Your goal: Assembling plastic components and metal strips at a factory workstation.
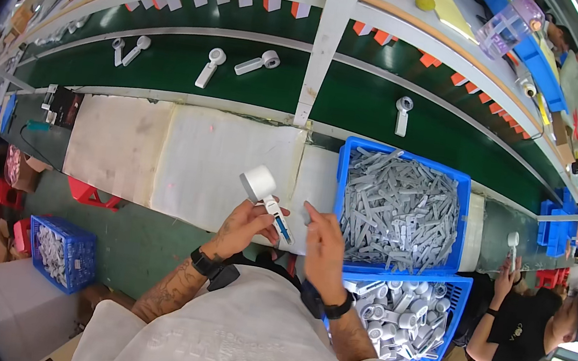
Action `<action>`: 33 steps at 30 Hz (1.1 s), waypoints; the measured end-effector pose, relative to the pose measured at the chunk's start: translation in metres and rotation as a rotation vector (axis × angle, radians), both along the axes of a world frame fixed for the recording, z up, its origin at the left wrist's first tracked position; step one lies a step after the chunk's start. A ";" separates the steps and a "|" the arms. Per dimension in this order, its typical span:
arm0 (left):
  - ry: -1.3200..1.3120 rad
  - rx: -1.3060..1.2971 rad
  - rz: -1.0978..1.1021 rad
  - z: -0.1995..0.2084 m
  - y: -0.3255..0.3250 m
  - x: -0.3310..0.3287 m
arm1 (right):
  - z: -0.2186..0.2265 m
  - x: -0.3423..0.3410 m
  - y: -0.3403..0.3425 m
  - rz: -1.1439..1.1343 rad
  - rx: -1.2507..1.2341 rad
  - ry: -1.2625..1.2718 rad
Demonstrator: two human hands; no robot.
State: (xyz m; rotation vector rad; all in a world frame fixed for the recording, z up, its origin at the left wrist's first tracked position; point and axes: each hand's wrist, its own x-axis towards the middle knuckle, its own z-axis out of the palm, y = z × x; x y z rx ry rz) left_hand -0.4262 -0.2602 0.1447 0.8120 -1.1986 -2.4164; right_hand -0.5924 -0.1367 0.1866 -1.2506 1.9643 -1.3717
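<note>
My left hand (pixel 247 225) is closed around the handle of a white round-headed handheld device (pixel 258 182). Its head tilts up and to the left, and the handle lies open along one face, showing a blue part (pixel 276 217) inside. Just to the right, my right hand (pixel 324 249) pinches a small grey plastic piece (pixel 307 217), mostly hidden by the fingers. Beside it stands a blue crate (pixel 340 187) heaped with grey plastic strips (pixel 401 213). Nearer to me, a second blue crate (pixel 458 312) holds many white round-headed devices (pixel 395 315).
A pale sheet (pixel 225 165) covers the bench. Behind it, a green conveyor belt (pixel 359 91) carries several devices, below a shelf with a metal post (pixel 325 46). At right, a co-worker (pixel 525 325) holds a similar device. Another blue crate (pixel 78 259) stands at lower left.
</note>
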 end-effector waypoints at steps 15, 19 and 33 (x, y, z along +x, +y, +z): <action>-0.023 -0.179 -0.030 -0.008 0.038 -0.008 | -0.018 0.025 0.032 -0.001 0.034 0.232; -0.030 -0.180 -0.030 -0.005 0.042 -0.010 | -0.021 0.025 0.034 0.005 -0.070 0.443; -0.139 -0.313 0.000 -0.020 0.030 -0.003 | -0.019 0.030 0.029 0.097 0.038 0.439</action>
